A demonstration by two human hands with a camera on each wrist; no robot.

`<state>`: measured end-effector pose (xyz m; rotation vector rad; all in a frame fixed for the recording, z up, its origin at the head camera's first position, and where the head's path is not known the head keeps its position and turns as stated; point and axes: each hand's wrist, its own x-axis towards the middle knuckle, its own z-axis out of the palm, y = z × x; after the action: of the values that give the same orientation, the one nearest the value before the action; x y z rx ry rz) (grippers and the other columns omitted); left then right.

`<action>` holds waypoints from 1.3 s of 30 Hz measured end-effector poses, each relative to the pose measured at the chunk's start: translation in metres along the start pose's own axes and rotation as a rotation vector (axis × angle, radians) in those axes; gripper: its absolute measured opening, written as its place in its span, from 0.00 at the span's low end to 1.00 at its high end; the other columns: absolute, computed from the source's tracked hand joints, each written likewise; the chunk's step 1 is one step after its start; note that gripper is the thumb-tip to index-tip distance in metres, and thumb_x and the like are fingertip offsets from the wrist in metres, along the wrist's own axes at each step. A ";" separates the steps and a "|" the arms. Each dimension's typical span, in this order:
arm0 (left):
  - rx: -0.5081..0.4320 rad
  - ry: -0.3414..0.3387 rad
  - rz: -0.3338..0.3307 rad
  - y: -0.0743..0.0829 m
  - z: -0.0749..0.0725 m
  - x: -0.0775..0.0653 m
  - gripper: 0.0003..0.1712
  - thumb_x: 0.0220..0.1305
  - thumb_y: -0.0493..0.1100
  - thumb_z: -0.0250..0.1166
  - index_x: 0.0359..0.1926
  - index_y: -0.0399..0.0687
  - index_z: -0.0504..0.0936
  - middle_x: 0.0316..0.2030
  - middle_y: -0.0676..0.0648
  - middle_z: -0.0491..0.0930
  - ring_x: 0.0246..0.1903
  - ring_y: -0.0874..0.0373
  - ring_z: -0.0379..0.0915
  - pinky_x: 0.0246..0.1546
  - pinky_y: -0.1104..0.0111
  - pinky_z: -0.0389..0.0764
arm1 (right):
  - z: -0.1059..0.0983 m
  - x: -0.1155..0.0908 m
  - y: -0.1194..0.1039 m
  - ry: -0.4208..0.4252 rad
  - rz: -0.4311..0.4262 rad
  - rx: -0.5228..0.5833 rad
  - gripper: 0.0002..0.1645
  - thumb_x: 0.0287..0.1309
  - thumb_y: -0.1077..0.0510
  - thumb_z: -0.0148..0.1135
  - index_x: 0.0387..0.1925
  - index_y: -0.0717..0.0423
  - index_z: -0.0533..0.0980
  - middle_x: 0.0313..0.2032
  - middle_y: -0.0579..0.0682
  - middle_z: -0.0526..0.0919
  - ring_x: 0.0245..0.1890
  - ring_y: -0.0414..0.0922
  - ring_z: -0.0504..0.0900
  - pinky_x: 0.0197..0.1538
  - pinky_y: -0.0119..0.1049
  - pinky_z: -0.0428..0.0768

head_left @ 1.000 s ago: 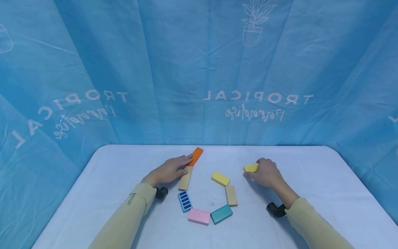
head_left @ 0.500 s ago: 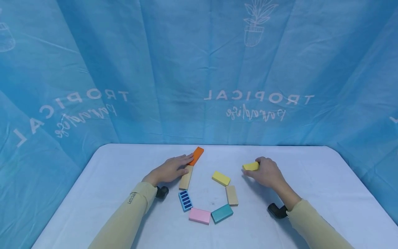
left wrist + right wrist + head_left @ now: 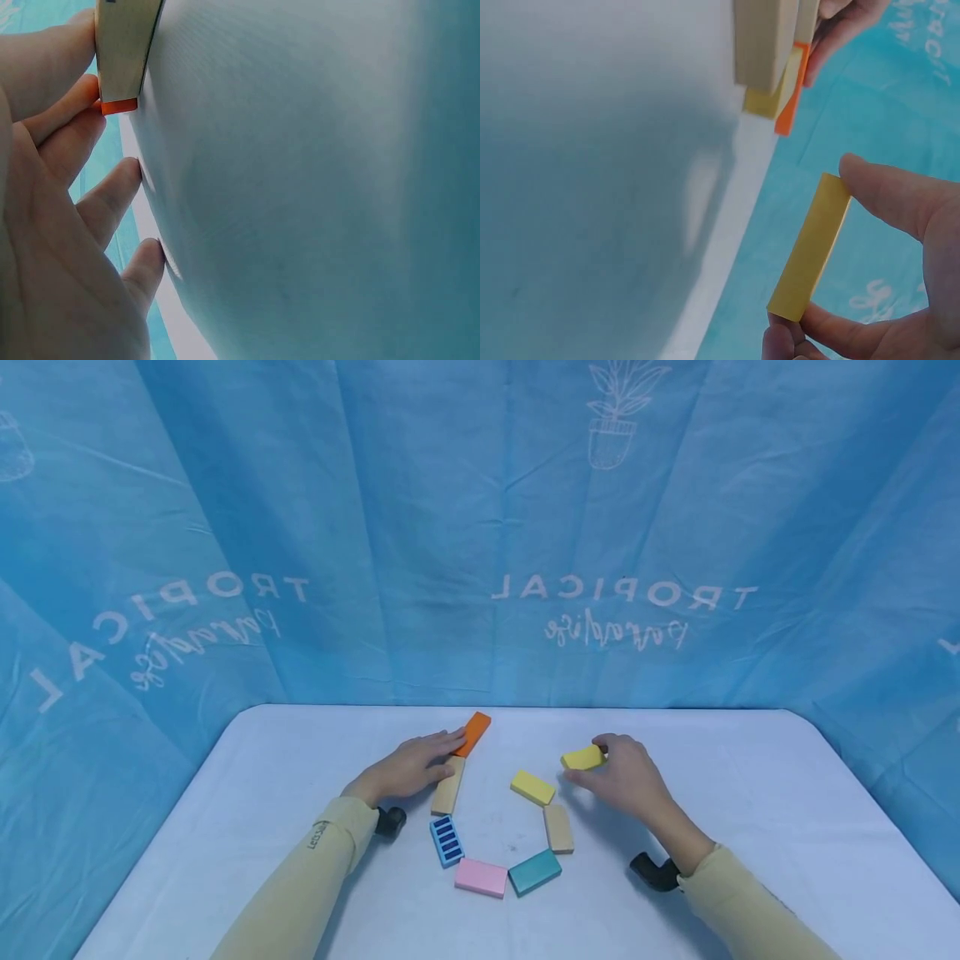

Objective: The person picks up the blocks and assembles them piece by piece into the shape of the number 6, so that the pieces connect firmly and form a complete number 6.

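My right hand (image 3: 628,777) pinches a yellow block (image 3: 582,758) by its two ends, between thumb and fingers; in the right wrist view this yellow block (image 3: 810,247) is seen edge-on above the table. Below and left of it a second yellow block (image 3: 532,787) lies on the cloth. My left hand (image 3: 407,768) is stretched out, its fingertips at the near part of an orange block (image 3: 474,732). Its thumb lies against a plain wooden block (image 3: 447,787) that joins the orange one end to end. In the left wrist view the wooden block (image 3: 126,56) hides most of the orange one.
The lying blocks form an arc open at the back: a blue block with dark bars (image 3: 447,842), a pink block (image 3: 481,877), a teal block (image 3: 535,872) and another wooden block (image 3: 558,828). A white cloth covers the table (image 3: 300,752); a blue printed curtain (image 3: 435,527) hangs behind.
My right hand has carried the yellow block leftward and slightly toward the back, closer to the yellow block on the table. The left hand has kept its place at the orange and wooden blocks.
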<state>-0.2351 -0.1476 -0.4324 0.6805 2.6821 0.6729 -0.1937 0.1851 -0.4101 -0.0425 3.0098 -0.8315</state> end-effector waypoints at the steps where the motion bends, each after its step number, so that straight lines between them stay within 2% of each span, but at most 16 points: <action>1: 0.000 0.000 0.000 0.000 0.000 0.000 0.34 0.77 0.48 0.56 0.78 0.52 0.57 0.77 0.50 0.55 0.77 0.49 0.46 0.74 0.45 0.50 | 0.001 -0.001 -0.002 0.003 -0.008 -0.001 0.45 0.51 0.40 0.74 0.60 0.69 0.75 0.52 0.63 0.80 0.48 0.54 0.78 0.48 0.51 0.81; 8: 0.009 0.007 0.027 0.000 0.000 0.000 0.34 0.77 0.48 0.56 0.78 0.49 0.58 0.77 0.49 0.56 0.77 0.49 0.47 0.75 0.46 0.49 | 0.004 -0.006 -0.017 0.004 -0.052 -0.001 0.43 0.50 0.40 0.75 0.59 0.66 0.76 0.50 0.59 0.81 0.46 0.52 0.78 0.47 0.49 0.82; 14: 0.010 0.008 0.033 0.000 0.000 0.000 0.34 0.77 0.47 0.56 0.78 0.49 0.58 0.77 0.50 0.55 0.77 0.48 0.47 0.74 0.46 0.51 | 0.008 -0.009 -0.029 -0.008 -0.052 0.018 0.43 0.50 0.40 0.76 0.60 0.63 0.77 0.51 0.57 0.81 0.47 0.51 0.77 0.46 0.47 0.82; 26: 0.003 0.001 0.034 0.000 -0.001 0.000 0.33 0.77 0.48 0.56 0.78 0.49 0.58 0.77 0.50 0.54 0.77 0.48 0.46 0.74 0.46 0.50 | 0.019 -0.017 -0.050 -0.020 -0.107 0.056 0.42 0.47 0.41 0.78 0.59 0.61 0.78 0.48 0.53 0.81 0.45 0.48 0.77 0.42 0.42 0.82; 39: 0.003 -0.001 0.017 0.001 -0.001 0.001 0.34 0.77 0.48 0.56 0.78 0.51 0.59 0.77 0.50 0.55 0.77 0.48 0.46 0.74 0.45 0.49 | 0.034 -0.021 -0.070 -0.063 -0.152 0.032 0.41 0.48 0.40 0.78 0.58 0.59 0.78 0.48 0.52 0.81 0.44 0.46 0.77 0.47 0.42 0.83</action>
<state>-0.2357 -0.1468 -0.4308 0.7048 2.6795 0.6729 -0.1700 0.1083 -0.4030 -0.2942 2.9625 -0.8724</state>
